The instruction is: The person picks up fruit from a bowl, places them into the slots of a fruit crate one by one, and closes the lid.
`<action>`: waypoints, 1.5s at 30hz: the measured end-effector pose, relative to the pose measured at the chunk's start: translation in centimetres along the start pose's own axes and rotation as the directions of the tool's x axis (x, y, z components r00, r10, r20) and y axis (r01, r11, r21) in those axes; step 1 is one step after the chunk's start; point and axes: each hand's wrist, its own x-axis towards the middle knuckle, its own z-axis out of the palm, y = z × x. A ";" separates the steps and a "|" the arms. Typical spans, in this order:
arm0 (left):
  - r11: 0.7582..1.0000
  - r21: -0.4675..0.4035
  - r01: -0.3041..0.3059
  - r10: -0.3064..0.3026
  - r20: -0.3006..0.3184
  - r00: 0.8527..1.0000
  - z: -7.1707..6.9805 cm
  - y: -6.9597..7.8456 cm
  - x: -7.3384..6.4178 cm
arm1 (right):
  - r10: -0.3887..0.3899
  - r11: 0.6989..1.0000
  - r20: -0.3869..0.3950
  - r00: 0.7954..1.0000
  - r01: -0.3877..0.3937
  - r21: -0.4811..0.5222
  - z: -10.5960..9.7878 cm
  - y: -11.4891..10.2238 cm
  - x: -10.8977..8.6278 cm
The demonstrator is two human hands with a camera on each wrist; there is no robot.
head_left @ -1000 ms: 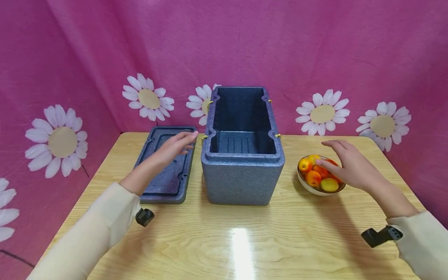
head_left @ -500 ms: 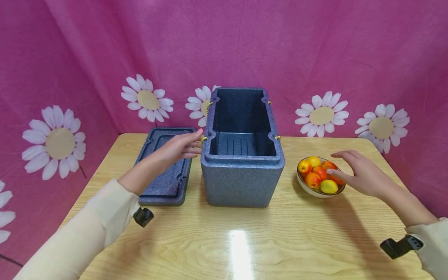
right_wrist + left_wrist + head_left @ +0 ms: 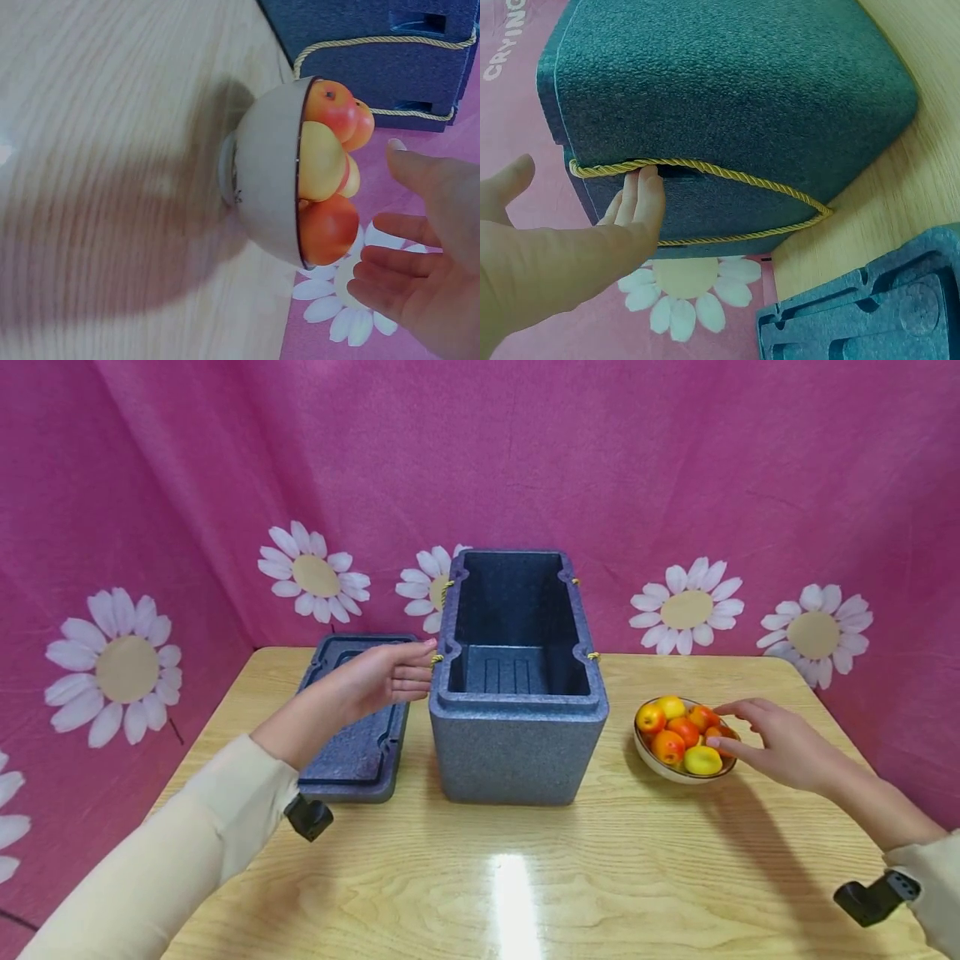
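Note:
A tall grey foam box [image 3: 517, 756] stands uncovered at the middle of the table. My left hand [image 3: 367, 681] is at its left side with fingers extended, the tips against the wall by a yellow rope handle [image 3: 742, 177] and a dark slot. Whether the fingertips pass under the rope is hard to tell. To the right, a pale dark-rimmed bowl [image 3: 663, 767] holds several red-orange apples [image 3: 667, 747] and a lemon [image 3: 702, 761]. My right hand [image 3: 795, 745] hovers over the bowl's right edge, fingers spread and holding nothing; the right wrist view shows a gap to the fruit.
The box's grey lid [image 3: 348, 756] lies on the wooden table [image 3: 420, 877] left of the box, partly beneath my left forearm. A pink curtain [image 3: 510, 452] with large white daisies hangs right behind the table.
My left hand has moved right, from above the lid to the box's side. My right hand has shifted right and lower, from above the bowl to its right edge.

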 end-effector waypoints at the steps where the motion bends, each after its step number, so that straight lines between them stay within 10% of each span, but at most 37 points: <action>1: 1.000 -0.016 0.016 -0.016 -0.008 1.000 0.0 0.0 0.1 | -0.007 1.000 -0.004 1.000 0.007 -0.002 0.1 0.0 -0.1; 17: 0.982 -0.102 0.159 -0.164 -0.035 0.986 0.5 1.0 0.8 | -0.067 0.997 -0.076 0.995 0.065 -0.033 0.9 -0.2 -0.4; 45: 0.978 -0.156 0.141 -0.160 -0.113 0.981 0.8 1.0 1.0 | -0.188 0.981 -0.102 0.977 0.181 -0.072 1.7 1.4 0.4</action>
